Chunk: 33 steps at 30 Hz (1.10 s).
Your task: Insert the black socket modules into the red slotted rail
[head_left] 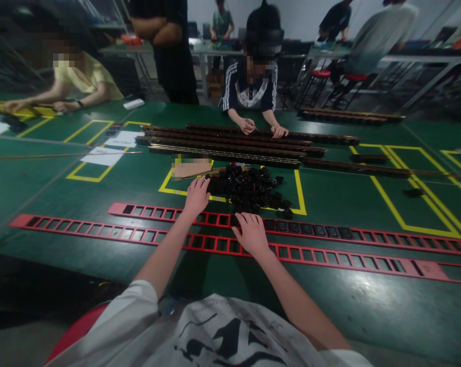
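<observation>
My left hand (199, 195) reaches to the left edge of a heap of black plastic parts (249, 186), its fingers apart and its tips at the parts. My right hand (252, 233) rests over the farther red slotted strip (159, 212), fingers spread and bent down, with a dark part by its index fingertip. To the right of that hand, several black square parts (307, 229) sit in a row in the strip's openings. Below it lies the nearer red slotted strip (96, 230), crossing under both forearms. What lies beneath my right palm is hidden.
Long dark bars (230, 148) lie in a bundle behind the heap. A brown cardboard piece (192, 168) and white papers (104, 155) are to the left. Across the green table (341, 306), a person in a striped jacket (249, 89) works at the bars. Another person (83, 76) sits at far left.
</observation>
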Available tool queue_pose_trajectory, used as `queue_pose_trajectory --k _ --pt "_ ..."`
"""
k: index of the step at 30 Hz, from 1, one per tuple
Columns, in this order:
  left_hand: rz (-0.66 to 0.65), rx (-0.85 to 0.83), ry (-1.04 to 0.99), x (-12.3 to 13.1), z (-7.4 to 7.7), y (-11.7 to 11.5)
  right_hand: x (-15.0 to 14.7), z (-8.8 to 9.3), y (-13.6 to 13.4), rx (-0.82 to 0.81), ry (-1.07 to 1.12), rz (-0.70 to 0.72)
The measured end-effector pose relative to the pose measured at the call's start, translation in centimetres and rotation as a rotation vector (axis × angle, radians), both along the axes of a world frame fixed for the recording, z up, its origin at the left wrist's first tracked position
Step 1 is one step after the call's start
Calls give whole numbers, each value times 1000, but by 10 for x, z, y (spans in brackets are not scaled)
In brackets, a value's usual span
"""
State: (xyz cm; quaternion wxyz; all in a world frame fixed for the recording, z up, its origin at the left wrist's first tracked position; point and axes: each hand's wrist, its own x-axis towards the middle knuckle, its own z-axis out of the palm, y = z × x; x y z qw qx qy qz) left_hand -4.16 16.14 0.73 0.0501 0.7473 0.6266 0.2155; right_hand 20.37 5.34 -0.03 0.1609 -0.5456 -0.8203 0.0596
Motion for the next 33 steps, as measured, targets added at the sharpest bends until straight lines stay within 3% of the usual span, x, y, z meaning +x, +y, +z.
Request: queue_pose_trajectory --k 4,12,15,23,28,33 --pt "6 -95 156 -12 6 6 1 2 0 6 4 -4" --pt "41 -49 185 -7 7 -7 1 3 -1 1 -6 -18" --pt "49 -21 45 -6 5 -17 1 2 0 13 -12 -12" --pt "-124 -27 -361 11 -2 -68 0 -2 3 51 -10 -6" --pt "-220 -76 -429 23 -3 -87 0 -1 2 50 12 -3" --pt "-199 -83 -452 29 -8 -89 0 1 1 35 1 -1"
